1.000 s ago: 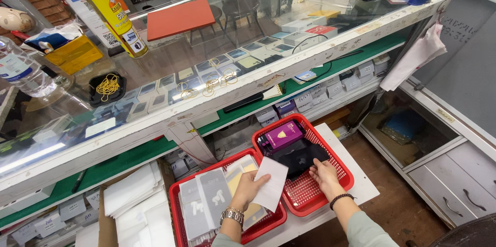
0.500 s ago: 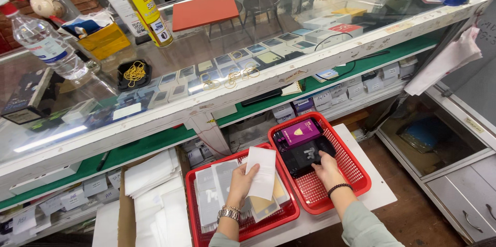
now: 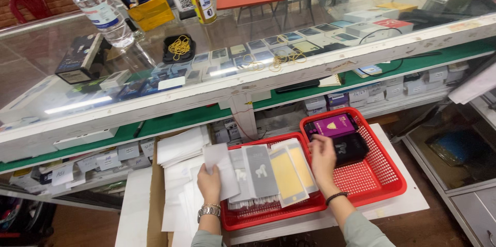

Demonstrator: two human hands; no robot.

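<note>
Red baskets (image 3: 385, 182); purple box (image 3: 335, 124); yellow-tinted sheet (image 3: 283, 173); white envelope (image 3: 219, 167)

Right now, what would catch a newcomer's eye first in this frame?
Two bright red baskets sit side by side below a glass counter. The left hand holds a white sheet beside the left basket's flat packets, while the right hand reaches toward a black box under a purple packet. A water bottle stands on the counter.

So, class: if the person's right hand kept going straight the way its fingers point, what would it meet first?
The right hand points up and away, toward the counter. Most likely it would first meet the purple rectangular packet lying in the right red plastic basket, though depth is hard to judge from above.
</note>
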